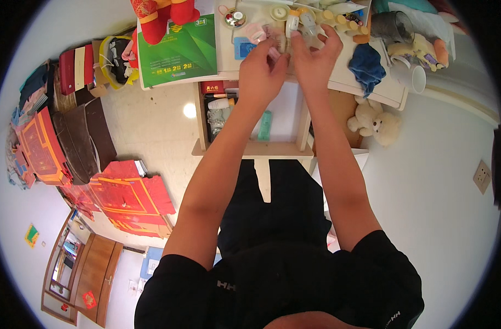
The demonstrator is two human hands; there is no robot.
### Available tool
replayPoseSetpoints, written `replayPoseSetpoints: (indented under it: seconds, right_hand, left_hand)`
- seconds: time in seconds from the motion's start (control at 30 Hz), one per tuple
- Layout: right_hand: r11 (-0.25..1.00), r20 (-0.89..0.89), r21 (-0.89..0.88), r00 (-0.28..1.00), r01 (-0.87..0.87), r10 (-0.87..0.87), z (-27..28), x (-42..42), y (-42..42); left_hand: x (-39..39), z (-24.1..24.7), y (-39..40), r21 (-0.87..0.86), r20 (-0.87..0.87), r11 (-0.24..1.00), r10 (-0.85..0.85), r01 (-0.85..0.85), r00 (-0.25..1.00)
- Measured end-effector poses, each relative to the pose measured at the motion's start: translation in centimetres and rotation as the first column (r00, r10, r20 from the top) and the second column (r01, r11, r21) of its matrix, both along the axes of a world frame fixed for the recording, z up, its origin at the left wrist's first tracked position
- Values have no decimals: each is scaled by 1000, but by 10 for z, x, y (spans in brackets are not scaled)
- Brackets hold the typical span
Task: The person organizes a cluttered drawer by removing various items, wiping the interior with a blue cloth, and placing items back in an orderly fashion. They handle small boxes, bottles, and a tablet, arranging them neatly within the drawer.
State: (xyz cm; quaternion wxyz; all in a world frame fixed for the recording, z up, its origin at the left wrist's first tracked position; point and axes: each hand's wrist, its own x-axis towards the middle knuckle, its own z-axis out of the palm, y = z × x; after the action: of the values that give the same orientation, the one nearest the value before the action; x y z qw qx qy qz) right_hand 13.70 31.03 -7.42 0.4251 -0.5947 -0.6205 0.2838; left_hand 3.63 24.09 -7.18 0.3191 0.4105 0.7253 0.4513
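Note:
My left hand (262, 74) is closed around a small pink item (274, 53), perhaps a tube or bottle, above the white desk (230, 61). To its right, my right hand (316, 57) has its fingers spread and curled, close to a white bottle with a yellow cap (292, 22); whether it touches anything is unclear. A round pink-rimmed container (255, 33) and clear items stand just beyond my left hand. Below both hands an open drawer (254, 149) holds a green tube (264, 125), a white bottle (220, 103) and a red box (212, 86).
A green booklet (180, 53) and a red plush toy (151, 20) lie on the desk's left part. Small yellowish bottles (340, 19), a blue cloth (366, 68) and a white cup (415, 78) are at the right. A white teddy bear (376, 119) sits below the desk's right end.

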Motion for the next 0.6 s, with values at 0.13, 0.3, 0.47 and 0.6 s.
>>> replayPoseSetpoints:
  seconds: [0.13,0.3,0.47,0.6]
  right_hand:
    - [989,146,149,989,-15,-7,-11,-12,12]
    - [972,298,226,955,-60,-10,-22,-5,14]
    - [984,165,145,983,-99,75,-19,5,23]
    - [994,10,-18,994,-105,105,-9,4,18]
  left_hand:
    - [4,-14,-56,232,-10,972,43,-39,999]
    - [13,-28,-152,-161,25,964,-211,212,977]
    - [6,-62,-205,-538,27,778,-370,326,929]
    - [-5,-77,-212,-596,-10,717,-458,362,889]
